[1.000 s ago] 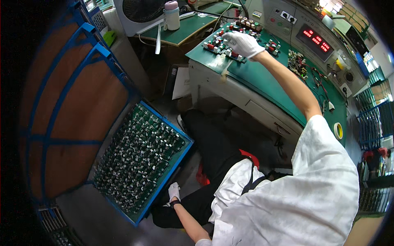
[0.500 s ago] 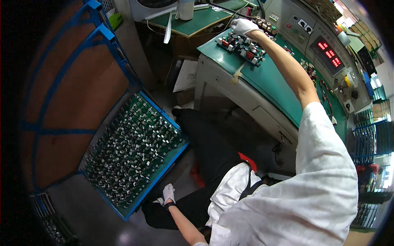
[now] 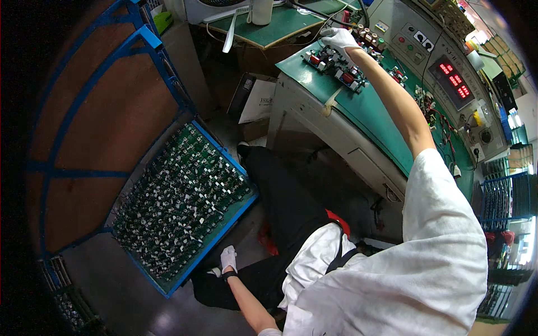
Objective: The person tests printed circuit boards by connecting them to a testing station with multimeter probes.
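Note:
My right hand point(image 3: 340, 39), in a white glove, reaches over the far end of the green-topped bench point(image 3: 367, 115). Its fingers are bent and held together above the circuit boards point(image 3: 348, 75), which carry red and black parts; whatever lies between the fingertips is hidden. Down by my dark-trousered leg, my left hand point(image 3: 228, 259), also gloved in white, rests loosely closed with nothing visible in it. Near it stands a blue-edged rack tray point(image 3: 221, 231) filled with many small green circuit boards point(image 3: 179, 201).
Behind the bench top rises a grey test panel point(image 3: 412, 47) with a red lit display point(image 3: 453, 78), and wires point(image 3: 440, 120) lie before it. A second green table point(image 3: 269, 33) holds a white bottle point(image 3: 260, 12). An open carton point(image 3: 255, 101) sits on the floor below.
The view has shifted slightly. My right hand stays over the boards, its fingers looking a little straighter than before. My left hand remains by my leg.

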Available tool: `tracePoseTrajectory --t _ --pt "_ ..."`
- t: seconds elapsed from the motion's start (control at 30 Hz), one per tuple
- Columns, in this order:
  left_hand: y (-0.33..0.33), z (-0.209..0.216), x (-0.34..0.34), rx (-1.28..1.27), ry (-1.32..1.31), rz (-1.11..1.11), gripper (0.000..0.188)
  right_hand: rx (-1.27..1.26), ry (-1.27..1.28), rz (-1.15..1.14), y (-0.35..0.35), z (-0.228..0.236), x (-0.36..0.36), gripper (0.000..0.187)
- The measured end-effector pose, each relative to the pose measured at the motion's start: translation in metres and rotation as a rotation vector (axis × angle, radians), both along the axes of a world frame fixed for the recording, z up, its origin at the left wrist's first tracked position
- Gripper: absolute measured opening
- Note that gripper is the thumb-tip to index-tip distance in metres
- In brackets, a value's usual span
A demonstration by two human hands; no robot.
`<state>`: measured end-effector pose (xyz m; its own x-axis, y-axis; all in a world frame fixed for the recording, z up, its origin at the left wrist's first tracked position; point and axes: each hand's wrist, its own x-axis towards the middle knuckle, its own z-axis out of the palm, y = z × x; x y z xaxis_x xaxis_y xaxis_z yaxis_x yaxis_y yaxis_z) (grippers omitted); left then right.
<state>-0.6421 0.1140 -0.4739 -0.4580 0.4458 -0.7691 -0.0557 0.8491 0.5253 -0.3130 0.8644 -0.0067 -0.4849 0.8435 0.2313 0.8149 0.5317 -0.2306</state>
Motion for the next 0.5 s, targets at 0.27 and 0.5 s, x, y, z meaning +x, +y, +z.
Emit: tracePoseTrajectory --t 0.27,0.5 --pt "-0.018 -0.007 -0.003 0.001 -0.002 0.034 0.039 -0.235 0.241 0.087 -0.087 0.038 -0.022 0.046" --pt "-0.008 0.027 -0.007 0.125 0.105 0.019 0.041 -0.244 0.375 0.154 -0.145 0.071 -0.038 0.037"
